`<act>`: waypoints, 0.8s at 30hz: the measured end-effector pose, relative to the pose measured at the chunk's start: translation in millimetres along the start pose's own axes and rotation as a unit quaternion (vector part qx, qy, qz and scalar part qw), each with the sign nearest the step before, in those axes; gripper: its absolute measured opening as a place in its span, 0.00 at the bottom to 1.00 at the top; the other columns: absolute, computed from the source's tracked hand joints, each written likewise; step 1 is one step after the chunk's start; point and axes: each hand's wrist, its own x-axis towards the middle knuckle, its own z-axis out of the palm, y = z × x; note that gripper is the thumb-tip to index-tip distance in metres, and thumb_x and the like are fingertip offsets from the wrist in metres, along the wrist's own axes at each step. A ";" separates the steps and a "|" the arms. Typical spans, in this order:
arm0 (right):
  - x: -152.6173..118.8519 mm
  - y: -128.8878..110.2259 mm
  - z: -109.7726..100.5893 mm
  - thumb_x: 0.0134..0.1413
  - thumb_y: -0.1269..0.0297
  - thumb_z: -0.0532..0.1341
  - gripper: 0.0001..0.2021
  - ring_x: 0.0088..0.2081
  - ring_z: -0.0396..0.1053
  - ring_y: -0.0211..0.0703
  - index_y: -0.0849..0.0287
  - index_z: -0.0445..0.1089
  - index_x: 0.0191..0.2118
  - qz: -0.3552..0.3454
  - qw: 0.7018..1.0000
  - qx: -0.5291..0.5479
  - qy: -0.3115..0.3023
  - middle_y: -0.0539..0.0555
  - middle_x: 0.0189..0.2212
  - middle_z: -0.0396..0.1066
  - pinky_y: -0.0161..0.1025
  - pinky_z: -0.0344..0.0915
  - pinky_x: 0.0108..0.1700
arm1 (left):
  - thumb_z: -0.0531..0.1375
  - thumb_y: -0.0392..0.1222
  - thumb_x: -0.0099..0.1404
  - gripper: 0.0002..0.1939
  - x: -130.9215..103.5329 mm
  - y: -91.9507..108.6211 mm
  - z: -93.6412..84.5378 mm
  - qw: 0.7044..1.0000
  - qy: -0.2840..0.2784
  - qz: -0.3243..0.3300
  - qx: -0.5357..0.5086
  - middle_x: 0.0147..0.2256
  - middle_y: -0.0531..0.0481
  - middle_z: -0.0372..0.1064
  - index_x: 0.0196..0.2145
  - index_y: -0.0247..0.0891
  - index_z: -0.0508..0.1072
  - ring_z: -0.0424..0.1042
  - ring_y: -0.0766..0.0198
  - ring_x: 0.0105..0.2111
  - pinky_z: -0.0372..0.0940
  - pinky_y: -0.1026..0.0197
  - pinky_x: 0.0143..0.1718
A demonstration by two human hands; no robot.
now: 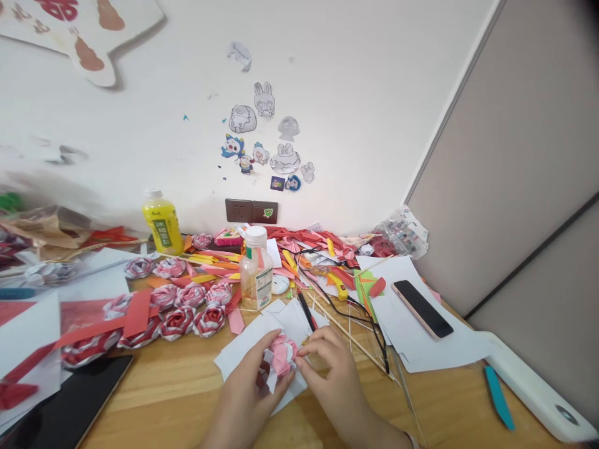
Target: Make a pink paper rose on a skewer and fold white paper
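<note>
My left hand [250,386] is wrapped round a pink and white paper rose [282,354], holding it over several white paper sheets [243,340] on the wooden table. White strips of the rose stick out between thumb and fingers. My right hand [332,368] is at the flower's right side, thumb and forefinger pinched together at its edge. Whether a petal lies between those fingertips is too small to make out. Just behind the hands lies a black pen-like tool [307,312]. Finished paper roses [176,323] in red, pink and white stand in rows to the left.
A nearly empty bottle [256,274] and a yellow drink bottle [163,223] stand behind. Coloured paper strips [309,240] pile along the wall. At right are a phone [422,308] on paper, a teal cutter-like piece [498,398] and a white long device [538,383]. A dark tablet [70,405] lies left.
</note>
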 end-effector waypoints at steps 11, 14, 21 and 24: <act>0.5 -3.5 -3.7 0.47 0.74 0.59 0.04 0.33 0.63 0.40 0.58 0.66 0.27 -0.030 0.999 0.008 -0.007 0.50 0.28 0.64 0.37 0.59 0.36 | 0.56 0.48 0.56 0.20 1.0 2.7 -1.3 1.000 -0.006 0.010 -0.014 0.38 0.46 0.71 0.45 0.39 0.62 0.69 0.62 0.26 0.68 0.58 0.29; 1.7 -4.3 -6.1 0.49 0.73 0.58 0.04 0.34 0.62 0.41 0.57 0.66 0.28 -0.041 0.999 -0.010 -0.023 0.50 0.29 0.64 0.37 0.59 0.37 | 0.56 0.48 0.56 0.20 0.4 2.2 -1.5 1.000 -0.006 0.011 -0.020 0.39 0.46 0.71 0.46 0.39 0.62 0.71 0.60 0.28 0.69 0.57 0.31; 0.0 -3.3 -5.0 0.51 0.73 0.56 0.04 0.33 0.61 0.41 0.57 0.65 0.29 -0.075 0.994 -0.072 -0.014 0.51 0.29 0.64 0.39 0.57 0.36 | 0.56 0.47 0.56 0.18 -0.5 2.5 -2.4 1.000 -0.005 0.025 0.004 0.39 0.46 0.72 0.45 0.40 0.64 0.72 0.59 0.30 0.69 0.58 0.32; -1.7 -3.2 -3.6 0.51 0.73 0.55 0.04 0.32 0.60 0.42 0.58 0.65 0.29 -0.104 0.988 -0.117 0.001 0.51 0.29 0.64 0.40 0.55 0.36 | 0.56 0.46 0.57 0.18 -0.4 3.3 -2.7 1.000 -0.006 0.026 0.004 0.39 0.46 0.72 0.45 0.40 0.64 0.72 0.59 0.30 0.69 0.58 0.33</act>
